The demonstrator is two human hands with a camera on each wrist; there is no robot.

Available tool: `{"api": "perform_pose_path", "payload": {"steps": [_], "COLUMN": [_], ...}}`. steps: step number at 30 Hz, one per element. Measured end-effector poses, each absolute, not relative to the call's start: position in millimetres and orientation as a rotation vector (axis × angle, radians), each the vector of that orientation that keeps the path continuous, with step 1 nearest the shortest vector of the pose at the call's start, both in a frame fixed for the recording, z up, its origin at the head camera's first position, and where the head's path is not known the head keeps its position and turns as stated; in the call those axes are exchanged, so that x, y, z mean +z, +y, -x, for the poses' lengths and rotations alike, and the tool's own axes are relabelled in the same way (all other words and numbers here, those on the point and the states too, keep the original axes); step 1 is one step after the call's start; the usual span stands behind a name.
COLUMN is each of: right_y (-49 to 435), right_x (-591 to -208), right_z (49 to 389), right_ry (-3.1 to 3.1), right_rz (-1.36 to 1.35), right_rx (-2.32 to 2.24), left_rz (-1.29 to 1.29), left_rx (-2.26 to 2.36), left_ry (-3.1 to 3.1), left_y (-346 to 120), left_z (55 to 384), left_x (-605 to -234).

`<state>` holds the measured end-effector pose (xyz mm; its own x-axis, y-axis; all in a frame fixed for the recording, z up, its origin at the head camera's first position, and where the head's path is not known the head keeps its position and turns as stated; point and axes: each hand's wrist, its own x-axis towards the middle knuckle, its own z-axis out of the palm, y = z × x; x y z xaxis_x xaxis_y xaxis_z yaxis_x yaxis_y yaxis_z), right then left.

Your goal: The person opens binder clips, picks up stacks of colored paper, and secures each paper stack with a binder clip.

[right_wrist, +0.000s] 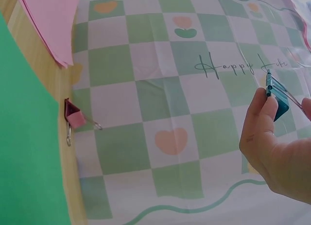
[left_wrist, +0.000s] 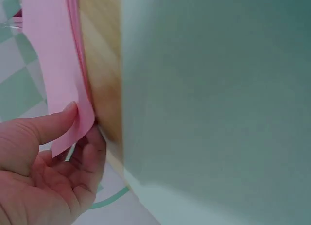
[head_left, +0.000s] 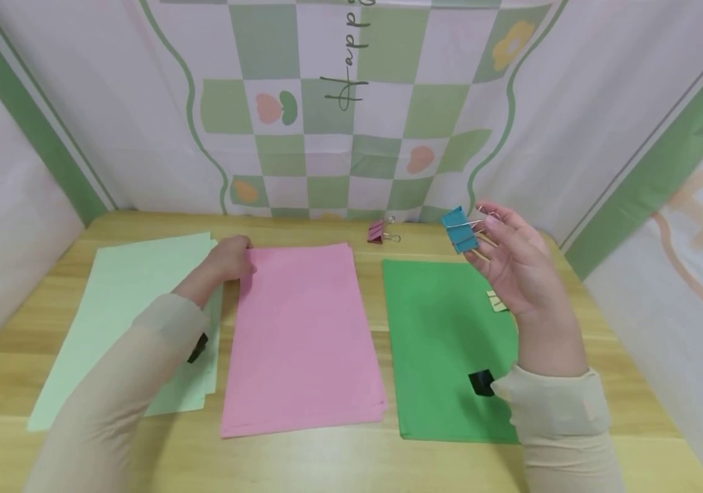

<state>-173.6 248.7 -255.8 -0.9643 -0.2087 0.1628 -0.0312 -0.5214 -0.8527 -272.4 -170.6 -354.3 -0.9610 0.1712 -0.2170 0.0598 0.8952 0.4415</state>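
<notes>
At the far left corner of the pink paper stack, my left hand pinches the sheets. In the left wrist view the thumb lies on top of the lifted, bent pink corner, with fingers curled underneath. My right hand is raised above the far right part of the green paper stack. It holds a blue binder clip by its wire handles, and the clip's body points left. The right wrist view shows this blue clip from the side, between fingers and thumb.
A light green paper stack lies at left, with a black binder clip partly behind the left sleeve. Another black clip and a yellow clip are at the green stack. A pink clip sits near the back curtain.
</notes>
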Motion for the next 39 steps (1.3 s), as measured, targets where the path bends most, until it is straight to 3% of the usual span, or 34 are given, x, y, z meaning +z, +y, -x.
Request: {"api": "perform_pose_path", "payload": {"steps": [17,28,39], "right_y": [249,250,250], "right_x": [-257,-259,-260], "right_z": [175,176,177], "right_ry": [1.492,1.49,1.44], "right_rz": [0.356,0.372,0.402], "right_rx": [-2.622,-2.634,-2.662], "left_rz": [-0.052,-0.104,-0.138], "left_rx": [1.435,1.431,1.514], "left_ry": [2.215,2.17,2.361], "left_y": [-181,-187,-178], "left_z": [260,247,222], "left_x": [-359,-363,-335]}}
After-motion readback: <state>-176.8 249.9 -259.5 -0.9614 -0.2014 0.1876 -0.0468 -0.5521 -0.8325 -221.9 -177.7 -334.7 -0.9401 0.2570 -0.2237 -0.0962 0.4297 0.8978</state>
